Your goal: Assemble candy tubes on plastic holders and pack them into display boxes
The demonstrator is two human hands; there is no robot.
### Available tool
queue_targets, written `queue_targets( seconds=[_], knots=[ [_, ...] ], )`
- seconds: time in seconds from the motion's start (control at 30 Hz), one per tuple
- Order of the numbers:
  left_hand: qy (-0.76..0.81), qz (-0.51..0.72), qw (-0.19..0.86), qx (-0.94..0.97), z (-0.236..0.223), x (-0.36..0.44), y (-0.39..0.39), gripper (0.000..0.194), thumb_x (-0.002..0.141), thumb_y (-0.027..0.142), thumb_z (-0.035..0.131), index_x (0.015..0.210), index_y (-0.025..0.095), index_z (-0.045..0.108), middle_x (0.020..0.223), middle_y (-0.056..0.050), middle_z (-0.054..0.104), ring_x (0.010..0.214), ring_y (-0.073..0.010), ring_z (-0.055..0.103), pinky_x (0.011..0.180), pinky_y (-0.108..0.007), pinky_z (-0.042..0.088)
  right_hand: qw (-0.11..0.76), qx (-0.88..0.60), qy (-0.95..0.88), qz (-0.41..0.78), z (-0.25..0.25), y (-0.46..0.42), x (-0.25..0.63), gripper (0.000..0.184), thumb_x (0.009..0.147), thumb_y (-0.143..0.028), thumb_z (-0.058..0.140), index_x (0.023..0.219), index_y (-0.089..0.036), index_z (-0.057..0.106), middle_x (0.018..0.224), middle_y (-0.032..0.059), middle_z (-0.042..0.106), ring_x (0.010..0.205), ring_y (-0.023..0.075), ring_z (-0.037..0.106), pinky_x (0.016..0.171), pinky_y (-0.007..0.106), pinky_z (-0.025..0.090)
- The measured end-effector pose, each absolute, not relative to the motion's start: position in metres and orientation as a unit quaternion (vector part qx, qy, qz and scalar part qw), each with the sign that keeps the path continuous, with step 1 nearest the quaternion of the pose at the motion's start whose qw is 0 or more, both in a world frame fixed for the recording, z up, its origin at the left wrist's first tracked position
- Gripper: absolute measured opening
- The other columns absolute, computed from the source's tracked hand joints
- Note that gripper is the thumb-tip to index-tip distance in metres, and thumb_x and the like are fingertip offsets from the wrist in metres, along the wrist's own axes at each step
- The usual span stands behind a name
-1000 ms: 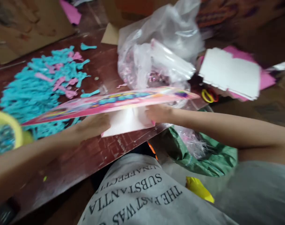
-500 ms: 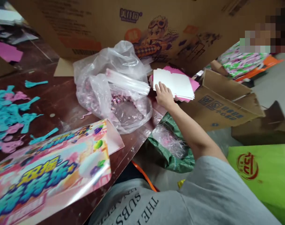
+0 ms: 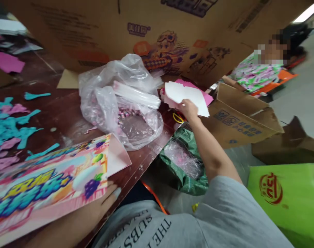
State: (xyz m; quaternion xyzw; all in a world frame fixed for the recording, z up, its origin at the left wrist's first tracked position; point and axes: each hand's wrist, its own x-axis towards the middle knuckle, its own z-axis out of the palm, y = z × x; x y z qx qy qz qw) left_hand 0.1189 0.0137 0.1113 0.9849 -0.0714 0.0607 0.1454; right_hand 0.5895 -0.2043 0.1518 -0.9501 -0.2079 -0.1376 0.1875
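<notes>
My right hand [image 3: 189, 109] is stretched out to the far right of the table and grips a stack of white and pink flat cards [image 3: 185, 93], lifted and tilted. My left hand [image 3: 105, 201] lies under the near edge of a large glossy pink printed sheet [image 3: 48, 186] with colourful lettering and fruit pictures; its fingers are flat along the sheet's underside, holding it at the dark wooden table's [image 3: 69, 113] front edge.
A clear plastic bag [image 3: 120, 100] with small pink pieces and a bundle of clear sleeves sits mid-table. Turquoise and pink cut-outs [image 3: 9, 127] lie at the left. Cardboard boxes [image 3: 239, 113] stand behind and right. A green bag [image 3: 187, 165] hangs below the table edge. Another person sits at the far right.
My right hand left the printed sheet, reached to the card stack and now has lifted it off the pile. The printed sheet came down flat on the table.
</notes>
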Motion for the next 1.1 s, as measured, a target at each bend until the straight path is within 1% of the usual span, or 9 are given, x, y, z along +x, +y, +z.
queue_targets(
  seconds=[0.2,0.27,0.4,0.53,0.7,0.8,0.87,0.97,1.1],
  knots=[
    [-0.014,0.05,0.419,0.906,0.128,0.156,-0.021,0.042,0.103,0.033,0.064,0.143,0.022,0.065,0.142,-0.014,0.073,0.133,-0.0312,0.07,0.115,-0.053,0.057,0.442,-0.804,-0.143,-0.37,0.201,-0.264,0.485,0.046,0.109,-0.057,0.035,0.135,-0.026,0.057,0.13,0.0162,0.068,0.123,0.0326,0.066,0.113,0.058,0.05],
    [0.044,0.08,0.597,0.797,0.146,0.195,-0.044,0.063,0.094,0.04,0.078,0.15,0.02,0.056,0.157,-0.019,0.061,0.144,-0.0344,0.062,0.12,-0.055,0.053,0.579,-0.678,-0.167,-0.42,0.212,-0.274,0.424,0.03,0.103,-0.052,0.058,0.127,-0.034,0.06,0.139,0.0081,0.067,0.135,0.0302,0.064,0.122,0.055,0.047],
    [0.067,0.154,0.836,0.523,0.194,0.26,-0.092,0.067,0.076,0.039,0.096,0.13,0.018,0.062,0.144,-0.021,0.07,0.138,-0.0361,0.067,0.113,-0.049,0.058,0.745,-0.573,-0.152,-0.306,0.202,-0.267,0.315,0.026,0.093,-0.036,0.072,0.118,-0.033,0.068,0.14,-0.0004,0.072,0.139,0.0298,0.064,0.12,0.057,0.053],
    [0.081,0.254,0.854,0.447,0.218,0.286,-0.114,0.045,0.082,0.032,0.091,0.117,0.018,0.067,0.131,-0.017,0.076,0.122,-0.0308,0.073,0.106,-0.046,0.06,0.789,-0.602,-0.085,-0.09,0.16,-0.269,0.293,0.032,0.096,-0.042,0.072,0.124,-0.028,0.067,0.129,0.0036,0.075,0.122,0.0232,0.072,0.103,0.045,0.063],
    [0.11,0.269,0.624,0.725,0.218,0.245,-0.094,0.028,0.086,0.026,0.083,0.109,0.018,0.068,0.111,-0.013,0.079,0.101,-0.0304,0.075,0.09,-0.044,0.06,0.717,-0.637,-0.158,-0.235,0.158,-0.318,0.347,0.04,0.088,-0.045,0.084,0.126,-0.046,0.072,0.134,-0.0012,0.073,0.123,0.0258,0.07,0.096,0.049,0.064],
    [0.03,0.135,0.378,0.915,0.222,0.199,-0.093,0.017,0.091,0.022,0.073,0.108,0.018,0.071,0.093,-0.012,0.078,0.085,-0.0299,0.075,0.076,-0.041,0.057,0.544,-0.61,-0.38,-0.432,0.194,-0.335,0.339,0.077,0.073,-0.052,0.095,0.144,-0.052,0.066,0.151,-0.0013,0.067,0.141,0.0367,0.06,0.105,0.056,0.059],
    [-0.016,0.044,0.243,0.969,0.226,0.171,-0.101,0.021,0.093,0.014,0.065,0.113,0.015,0.072,0.088,-0.014,0.078,0.078,-0.0294,0.075,0.07,-0.039,0.055,0.38,-0.649,-0.547,-0.368,0.216,-0.325,0.314,0.086,0.077,-0.052,0.093,0.156,-0.042,0.059,0.153,0.0057,0.067,0.137,0.0406,0.064,0.112,0.06,0.055],
    [-0.027,-0.035,0.152,0.987,0.232,0.132,-0.104,0.024,0.098,0.013,0.061,0.118,0.013,0.073,0.088,-0.014,0.079,0.076,-0.0285,0.076,0.068,-0.038,0.055,0.151,-0.636,-0.725,-0.217,0.224,-0.288,0.278,0.055,0.099,-0.041,0.076,0.149,-0.023,0.063,0.124,0.0119,0.081,0.104,0.0311,0.08,0.094,0.047,0.063],
    [0.079,0.046,0.133,0.987,0.235,0.05,-0.066,0.027,0.092,0.036,0.08,0.111,0.018,0.077,0.095,-0.011,0.081,0.091,-0.0301,0.079,0.085,-0.042,0.061,0.184,-0.58,-0.772,-0.186,0.193,-0.238,0.278,0.018,0.109,-0.033,0.061,0.113,-0.019,0.071,0.093,0.0042,0.083,0.07,0.0174,0.078,0.062,0.029,0.056]
  ],
)
